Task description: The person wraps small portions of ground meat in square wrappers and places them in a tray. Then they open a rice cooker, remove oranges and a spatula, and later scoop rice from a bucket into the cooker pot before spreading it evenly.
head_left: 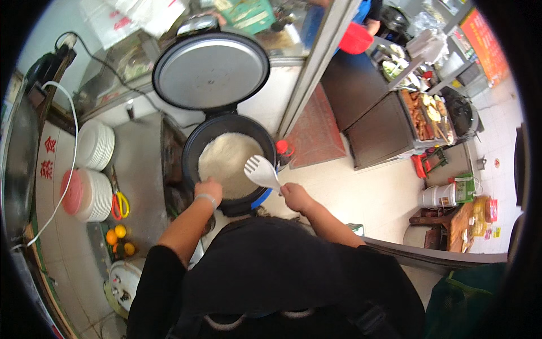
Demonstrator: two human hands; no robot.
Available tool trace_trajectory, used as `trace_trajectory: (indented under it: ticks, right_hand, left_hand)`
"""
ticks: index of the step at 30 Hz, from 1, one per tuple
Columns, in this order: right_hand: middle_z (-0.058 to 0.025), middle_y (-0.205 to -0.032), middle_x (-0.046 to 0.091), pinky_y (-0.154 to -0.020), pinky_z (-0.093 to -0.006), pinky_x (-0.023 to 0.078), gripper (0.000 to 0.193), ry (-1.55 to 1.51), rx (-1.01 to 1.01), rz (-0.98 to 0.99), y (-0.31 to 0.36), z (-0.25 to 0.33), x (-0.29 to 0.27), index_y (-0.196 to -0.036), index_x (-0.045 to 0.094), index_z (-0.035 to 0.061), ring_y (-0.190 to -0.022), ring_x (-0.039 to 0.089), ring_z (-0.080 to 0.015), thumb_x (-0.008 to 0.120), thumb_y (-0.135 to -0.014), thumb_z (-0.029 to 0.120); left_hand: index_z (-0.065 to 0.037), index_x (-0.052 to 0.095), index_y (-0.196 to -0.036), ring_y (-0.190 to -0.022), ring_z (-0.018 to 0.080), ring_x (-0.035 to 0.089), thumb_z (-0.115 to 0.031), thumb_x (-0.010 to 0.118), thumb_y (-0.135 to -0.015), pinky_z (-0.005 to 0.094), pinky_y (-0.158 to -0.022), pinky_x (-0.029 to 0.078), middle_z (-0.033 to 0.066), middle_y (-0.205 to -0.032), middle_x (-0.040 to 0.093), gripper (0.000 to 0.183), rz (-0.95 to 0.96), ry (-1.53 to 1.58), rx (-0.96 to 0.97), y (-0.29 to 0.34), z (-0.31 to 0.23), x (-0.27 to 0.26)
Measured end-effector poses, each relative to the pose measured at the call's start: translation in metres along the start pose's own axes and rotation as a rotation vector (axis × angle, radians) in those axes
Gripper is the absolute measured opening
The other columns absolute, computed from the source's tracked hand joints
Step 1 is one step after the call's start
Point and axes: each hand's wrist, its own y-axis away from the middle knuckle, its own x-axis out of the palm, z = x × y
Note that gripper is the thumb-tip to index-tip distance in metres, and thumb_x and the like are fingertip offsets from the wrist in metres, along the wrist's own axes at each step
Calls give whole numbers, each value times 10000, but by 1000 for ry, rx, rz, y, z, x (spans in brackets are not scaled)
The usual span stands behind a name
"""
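Note:
A large black rice cooker stands before me, holding white cooked rice. Its round lid is raised at the back. At the near left side of the pot, my left hand has its fingers curled over the rim. A white slotted rice paddle is gripped by the handle in my right hand. The paddle's pronged head hangs over the right side of the pot, above the rice. A red-capped bottle is just right of the cooker.
Left on a metal counter are stacked white plates, orange-and-yellow-handled scissors and oranges. A glazed partition post rises at right. Beyond it, a person is beside a red bowl, near a food tray.

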Motion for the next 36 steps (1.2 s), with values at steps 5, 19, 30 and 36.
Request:
trace_trajectory:
  ticks: [5, 19, 30, 36]
  right_hand:
    - [-266, -950, 672, -842, -485, 491, 399, -78, 137, 15, 13, -13, -7, -917, 683, -15, -936, 633, -434, 457, -1000, 303]
    - [-251, -912, 681, -827, -455, 505, 375, -58, 168, 32, 48, -2, 6, -948, 678, -17, -910, 652, -406, 486, -992, 302]
    - [-249, -922, 681, -823, -467, 505, 348, 125, 182, -4, 82, 11, -10, -962, 663, -13, -918, 649, -414, 507, -985, 297]
    - [-258, -906, 674, -809, -480, 502, 344, 76, 199, -33, 102, 11, -12, -948, 655, -16, -905, 647, -428, 512, -981, 295]
  left_hand:
    - [-63, 710, -834, -914, 318, 660, -255, 649, -894, 455, -790, 519, 136, -963, 654, 210, -342, 610, 22, 40, 16, 36]
    - [-27, 693, -788, -741, 419, 639, -299, 647, -932, 474, -722, 528, 200, -761, 674, 311, 67, 802, -143, 95, 37, 229]
    - [-15, 581, -1286, -1181, 372, 564, -160, 629, -923, 425, -1020, 450, 211, -1279, 589, 394, -1216, 681, 61, 67, 110, -55]
    - [-35, 456, -1441, -1348, 388, 447, -258, 561, -977, 437, -1116, 366, 219, -1474, 458, 525, -1336, 260, 288, 35, 163, -249]
